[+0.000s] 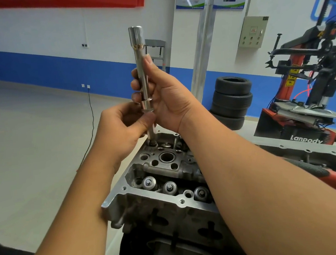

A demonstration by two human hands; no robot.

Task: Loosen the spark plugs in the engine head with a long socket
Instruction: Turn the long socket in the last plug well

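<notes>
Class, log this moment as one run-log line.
tool: long steel socket upright in grey metal engine head | right hand: grips shaft | left hand: pinches lower shaft

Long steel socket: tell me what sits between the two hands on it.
Nothing in the head view: the right hand grips the long steel socket directly above the left hand, fingers nearly touching.

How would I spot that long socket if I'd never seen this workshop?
Start at the grey engine head in the middle. A shiny steel tube stands upright from its far end, gripped by both hands: the long socket. Nothing else there is as tall or polished.
</notes>
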